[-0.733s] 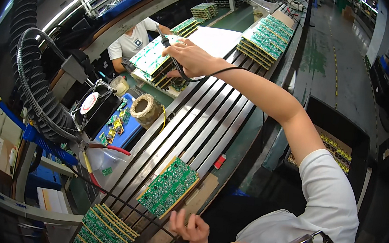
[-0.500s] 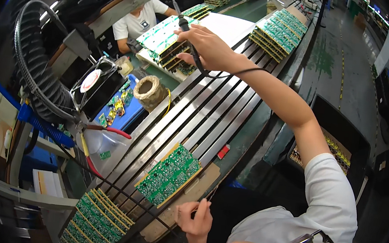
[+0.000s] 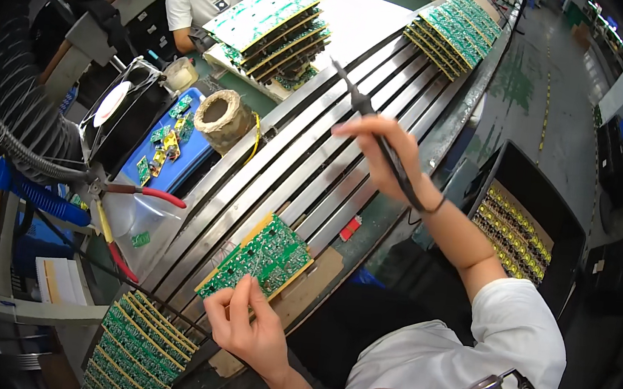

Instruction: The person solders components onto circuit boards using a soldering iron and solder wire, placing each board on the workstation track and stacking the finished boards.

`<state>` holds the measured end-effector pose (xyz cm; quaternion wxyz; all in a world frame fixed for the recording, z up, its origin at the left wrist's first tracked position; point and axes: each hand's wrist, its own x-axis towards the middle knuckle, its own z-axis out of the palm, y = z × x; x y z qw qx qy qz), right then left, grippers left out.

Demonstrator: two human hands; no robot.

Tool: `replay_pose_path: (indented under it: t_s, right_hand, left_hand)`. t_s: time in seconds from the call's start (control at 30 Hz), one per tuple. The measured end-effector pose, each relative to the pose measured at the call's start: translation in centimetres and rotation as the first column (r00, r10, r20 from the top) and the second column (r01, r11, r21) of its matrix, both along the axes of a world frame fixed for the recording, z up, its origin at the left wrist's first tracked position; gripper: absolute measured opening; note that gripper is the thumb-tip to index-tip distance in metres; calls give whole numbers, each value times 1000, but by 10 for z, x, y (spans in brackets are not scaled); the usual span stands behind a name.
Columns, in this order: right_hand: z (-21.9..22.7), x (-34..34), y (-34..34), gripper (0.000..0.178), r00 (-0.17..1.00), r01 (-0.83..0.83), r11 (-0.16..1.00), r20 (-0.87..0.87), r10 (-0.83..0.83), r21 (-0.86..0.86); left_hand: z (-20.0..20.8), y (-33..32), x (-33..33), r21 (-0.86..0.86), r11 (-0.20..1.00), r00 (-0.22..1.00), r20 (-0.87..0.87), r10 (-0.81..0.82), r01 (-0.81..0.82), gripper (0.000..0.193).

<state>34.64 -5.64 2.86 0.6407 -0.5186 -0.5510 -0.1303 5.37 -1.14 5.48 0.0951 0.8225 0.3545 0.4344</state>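
A soldering iron [image 3: 362, 103] with a black handle is gripped in my right hand [image 3: 385, 155], its tip pointing up and to the far left above the metal rails. Its cord trails along my wrist. My left hand [image 3: 248, 326] is closed in a pinch at the near left corner of a green circuit board [image 3: 275, 255]. A thin pale strand, seemingly solder wire [image 3: 256, 255], shows at the fingertips over the board. The board lies on the rails, small parts across its face and yellowish strips along its edges.
Circuit boards stand in stacks at near left [image 3: 139, 351], far middle [image 3: 264, 26] and far right [image 3: 453, 35]. Red-handled pliers [image 3: 148, 194], a round pot [image 3: 224, 121] and a blue tray [image 3: 178, 161] line the left. A black bin [image 3: 574, 222] stands right; a person sits opposite.
My right hand has come down and nearer with the soldering iron. My left hand has moved left and forward onto the board's near corner. The whole view has shifted slightly.
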Motion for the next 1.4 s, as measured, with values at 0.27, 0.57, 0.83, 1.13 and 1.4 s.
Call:
replay_pose_path:
  t_s: [0.27,0.57,0.83,1.13,1.4]
  right_hand:
    - [89,141,107,44,862,385,922,349,-369,23]
    - [105,167,153,56,799,598,691,239,-551,-405]
    - [101,167,154,61,819,571,736,190,-541,-363]
    - [90,172,150,60,819,574,765,209,-535,-292]
    - [85,175,144,58,830,556,787,229,-509,-268]
  left_hand:
    - [-10,8,0,108,994,999,31,-34,30,20]
    - [-15,11,2,84,996,997,61,-45,40,19]
    - [-19,13,0,76,996,998,48,-46,42,17]
    - [-17,16,3,100,995,998,54,-30,25,16]
    - [-17,16,1,131,991,998,46,-45,38,15]
